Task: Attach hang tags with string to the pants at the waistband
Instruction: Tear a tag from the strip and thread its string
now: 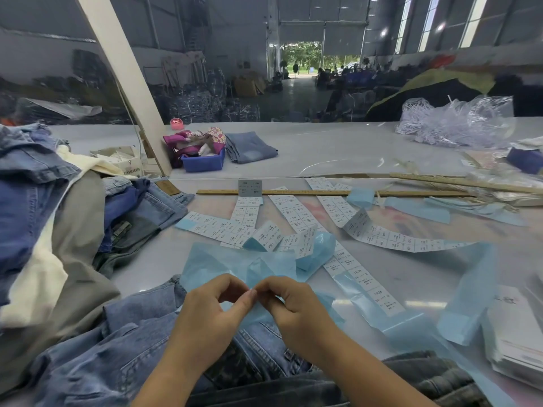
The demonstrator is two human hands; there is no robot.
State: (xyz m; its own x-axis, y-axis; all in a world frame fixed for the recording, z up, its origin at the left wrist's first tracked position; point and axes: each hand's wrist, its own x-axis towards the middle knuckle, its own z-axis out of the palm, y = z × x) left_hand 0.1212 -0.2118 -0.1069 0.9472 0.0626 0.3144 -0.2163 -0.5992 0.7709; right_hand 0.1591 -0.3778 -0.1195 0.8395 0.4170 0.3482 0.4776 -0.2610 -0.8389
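Left hand (214,304) and right hand (289,301): 2 fingertip grips pinched together, contents too small to tell, above faded blue denim pants (123,342). Keep pinch tight, work low.

Left of the hands a high clothes pile (44,230) blocks the way, and jeans (123,342) cover the near edge of the table (338,148). Ahead, label strips (376,235) and blue backing paper (467,292) lie flat in front of a ruler (293,192), low enough that a hand can pass over them. Beyond the ruler the table is mostly bare up to a slanted post (123,71), a blue bin (202,163), folded jeans (249,146) and a plastic bag (458,121), and at the right edge a tag stack (517,333) stands in the way.
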